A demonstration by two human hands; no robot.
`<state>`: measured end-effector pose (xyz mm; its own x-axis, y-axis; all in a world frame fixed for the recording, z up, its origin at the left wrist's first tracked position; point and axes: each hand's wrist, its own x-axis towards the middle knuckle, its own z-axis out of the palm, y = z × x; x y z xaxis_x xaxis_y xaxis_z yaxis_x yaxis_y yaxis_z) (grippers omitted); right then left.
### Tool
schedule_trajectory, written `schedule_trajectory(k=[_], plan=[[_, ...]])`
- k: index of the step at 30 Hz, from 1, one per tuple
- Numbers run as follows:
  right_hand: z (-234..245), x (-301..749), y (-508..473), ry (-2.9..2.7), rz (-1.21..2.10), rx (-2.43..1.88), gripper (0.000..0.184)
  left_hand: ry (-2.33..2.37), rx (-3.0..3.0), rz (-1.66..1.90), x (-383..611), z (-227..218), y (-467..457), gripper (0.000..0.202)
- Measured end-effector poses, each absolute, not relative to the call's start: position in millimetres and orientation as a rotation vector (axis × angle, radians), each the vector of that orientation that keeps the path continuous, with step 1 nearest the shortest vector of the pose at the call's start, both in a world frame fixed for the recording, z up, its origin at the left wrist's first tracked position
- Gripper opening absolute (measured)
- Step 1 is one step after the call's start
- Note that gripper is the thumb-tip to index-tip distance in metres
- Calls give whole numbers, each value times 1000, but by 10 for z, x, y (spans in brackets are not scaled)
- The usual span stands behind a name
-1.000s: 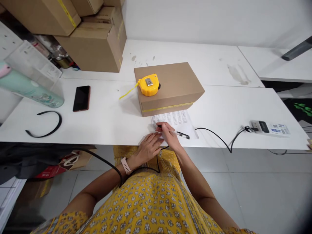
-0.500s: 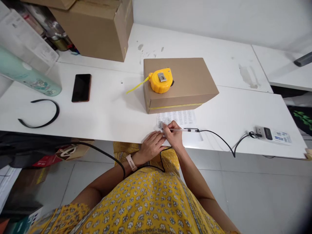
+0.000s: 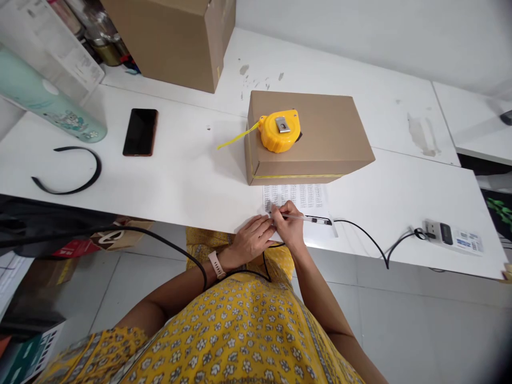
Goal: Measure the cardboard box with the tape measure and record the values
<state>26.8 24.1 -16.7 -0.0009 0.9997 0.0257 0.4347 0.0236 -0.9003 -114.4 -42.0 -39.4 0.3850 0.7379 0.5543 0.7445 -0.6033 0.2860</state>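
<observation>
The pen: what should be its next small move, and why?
Perhaps the right hand should make one short stroke with the pen on the paper: the pen is gripped, one end near the print, and the left hand lies close by.

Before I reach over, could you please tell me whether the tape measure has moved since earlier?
No: the tape measure keeps its spot near the left end of the cardboard box, which holds its place against the table seam; the view shifted.
</observation>
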Motion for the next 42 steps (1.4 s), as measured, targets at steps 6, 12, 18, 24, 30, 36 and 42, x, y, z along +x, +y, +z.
schedule_trajectory(k=[6, 12, 18, 24, 30, 36, 42], plan=[[-175, 269, 253, -1549, 938, -1521, 38, -1375, -2576, -1071, -1140, -376, -414, 26], [-194, 275, 250, -1533, 973, -1506, 37, -1379, -2578, -1055, -1145, -369, -411, 29], [-191, 274, 242, -1497, 967, -1509, 38, -1392, -2606, -1060, -1148, -385, -422, 29], [-169, 275, 242, -1513, 928, -1524, 36, -1407, -2633, -1026, -1155, -403, -428, 30], [-190, 290, 246, -1536, 936, -1497, 38, -1433, -2686, -991, -1158, -411, -433, 32], [-185, 286, 243, -1515, 945, -1508, 36, -1404, -2654, -1022, -1152, -401, -432, 31], [-156, 278, 243, -1496, 945, -1520, 36, -1387, -2618, -1020, -1151, -378, -424, 30]])
